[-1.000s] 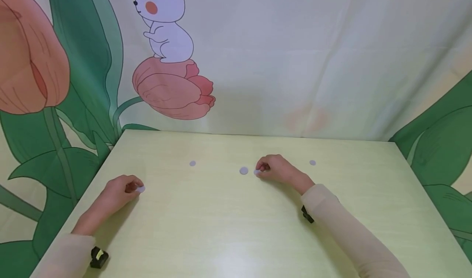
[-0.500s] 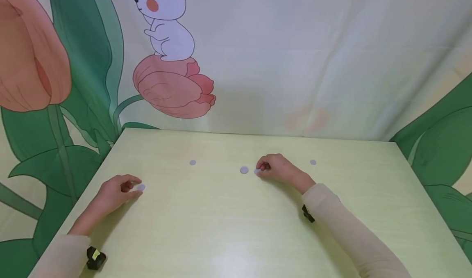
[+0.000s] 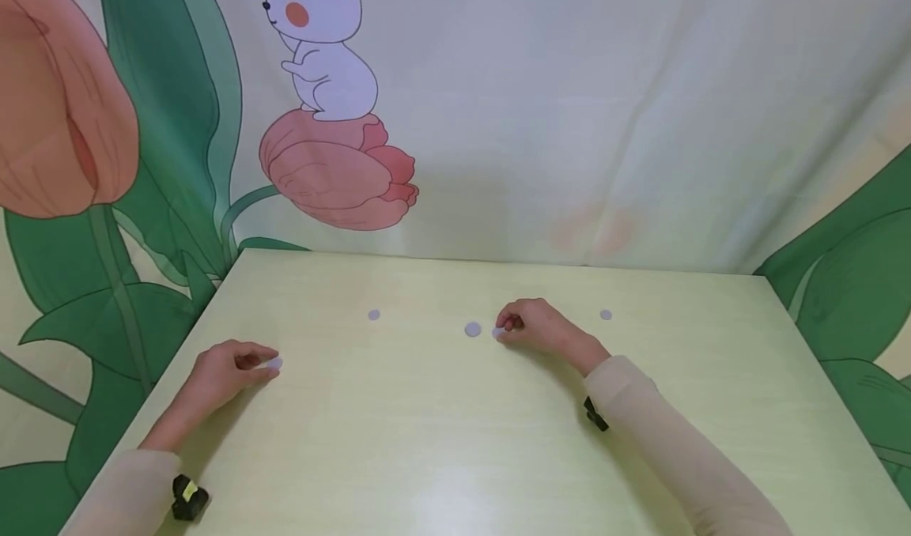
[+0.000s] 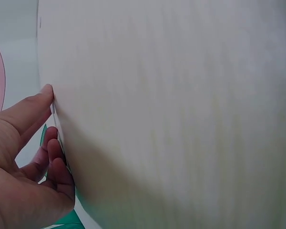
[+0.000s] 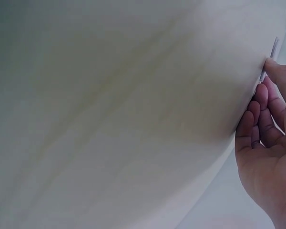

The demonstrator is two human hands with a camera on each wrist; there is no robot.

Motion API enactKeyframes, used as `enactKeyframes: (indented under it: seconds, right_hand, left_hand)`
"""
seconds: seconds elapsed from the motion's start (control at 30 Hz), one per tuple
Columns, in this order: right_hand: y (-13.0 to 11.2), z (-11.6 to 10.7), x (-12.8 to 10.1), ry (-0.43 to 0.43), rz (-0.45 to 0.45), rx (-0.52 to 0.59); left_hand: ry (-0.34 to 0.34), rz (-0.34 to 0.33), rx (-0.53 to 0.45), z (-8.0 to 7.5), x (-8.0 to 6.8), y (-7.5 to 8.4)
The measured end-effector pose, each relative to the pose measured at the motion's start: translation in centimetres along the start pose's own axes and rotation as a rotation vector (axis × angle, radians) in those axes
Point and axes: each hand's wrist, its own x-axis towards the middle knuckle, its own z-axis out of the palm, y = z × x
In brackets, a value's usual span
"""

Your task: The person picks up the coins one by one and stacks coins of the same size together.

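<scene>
The left hand (image 3: 222, 370) is pinching one pale disc (image 3: 275, 364), the right hand (image 3: 537, 327) another disc (image 3: 497, 333).
The first is sitting between narrowly spaced thumb and forefinger tips; the second is protruding left of the fingertips, a third disc (image 3: 473, 330) lying just beside it.

Tabletop (image 3: 398, 425) is showing a smooth, faintly streaked, mildly glossy finish. Backdrop (image 3: 541, 109) is looking like matt, creased cloth. Sleeves (image 3: 669, 425) are looking like matt fabric. Discs (image 3: 473, 330) are appearing smooth, matt.
</scene>
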Motion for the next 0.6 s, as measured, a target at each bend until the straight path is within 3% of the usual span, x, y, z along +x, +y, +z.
enactKeyframes:
  seconds: [0.6]
  right_hand:
    - [0.40,0.29,0.05,0.008,-0.016,-0.005]
  left_hand:
    - [0.031,-0.019,-0.004,0.36,-0.05,-0.30]
